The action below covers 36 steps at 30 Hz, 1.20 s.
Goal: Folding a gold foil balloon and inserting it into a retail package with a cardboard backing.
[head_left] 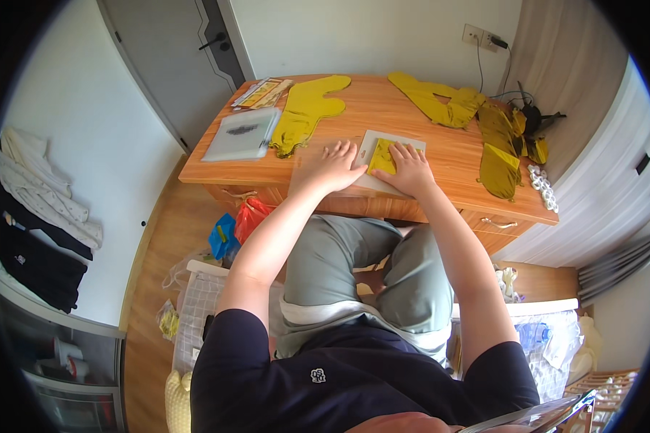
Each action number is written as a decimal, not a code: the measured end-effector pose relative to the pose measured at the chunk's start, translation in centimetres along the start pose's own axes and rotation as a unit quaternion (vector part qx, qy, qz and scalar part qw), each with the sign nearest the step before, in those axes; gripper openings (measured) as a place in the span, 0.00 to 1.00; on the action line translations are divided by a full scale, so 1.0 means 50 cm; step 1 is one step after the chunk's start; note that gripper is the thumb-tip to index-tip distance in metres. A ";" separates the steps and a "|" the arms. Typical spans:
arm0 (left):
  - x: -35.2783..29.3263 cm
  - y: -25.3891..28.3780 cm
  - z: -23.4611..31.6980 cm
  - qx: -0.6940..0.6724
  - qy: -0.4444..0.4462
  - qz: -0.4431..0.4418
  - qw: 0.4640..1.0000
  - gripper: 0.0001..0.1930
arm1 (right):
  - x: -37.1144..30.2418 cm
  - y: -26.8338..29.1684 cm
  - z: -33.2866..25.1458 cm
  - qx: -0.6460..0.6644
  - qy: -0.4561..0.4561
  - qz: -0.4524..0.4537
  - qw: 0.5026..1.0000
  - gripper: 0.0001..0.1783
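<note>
My left hand lies flat on the desk, fingers spread and holding nothing. Under it seems to be a clear plastic sleeve, hard to make out against the wood. Its thumb reaches the edge of a pale card at the desk's front. On that card sits a folded piece of shiny gold foil, roughly square. My right hand rests flat with outstretched fingers across the foil's right side and the card, covering part of both.
Flat gold foil balloons lie at the back left and back right. Crumpled gold foil is at the right, near white coiled ribbon and cables. A stack of clear bags stands left. A red bag hangs below.
</note>
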State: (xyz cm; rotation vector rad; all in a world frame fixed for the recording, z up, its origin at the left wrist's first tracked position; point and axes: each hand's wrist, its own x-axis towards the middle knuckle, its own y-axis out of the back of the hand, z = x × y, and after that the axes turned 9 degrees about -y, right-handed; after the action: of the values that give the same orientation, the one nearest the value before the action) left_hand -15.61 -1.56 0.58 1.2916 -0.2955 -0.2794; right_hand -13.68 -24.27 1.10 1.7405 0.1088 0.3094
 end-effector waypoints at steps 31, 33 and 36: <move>0.056 -0.032 -0.015 -0.028 -0.040 0.027 0.998 0.34 | 0.009 -0.023 0.003 0.020 0.082 -0.001 0.996 0.56; 0.060 -0.035 -0.015 -0.029 -0.044 0.028 0.998 0.34 | 0.013 -0.028 0.002 0.016 0.082 -0.003 0.996 0.56; 0.069 -0.034 -0.007 -0.028 -0.046 0.022 0.998 0.34 | 0.018 -0.034 0.010 0.020 0.078 0.001 0.997 0.56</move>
State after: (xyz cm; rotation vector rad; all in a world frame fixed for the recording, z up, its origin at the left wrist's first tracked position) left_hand -12.32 -2.95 -0.97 1.2183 -0.3908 -0.3076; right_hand -12.52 -24.19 -0.53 1.7542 0.2288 0.4474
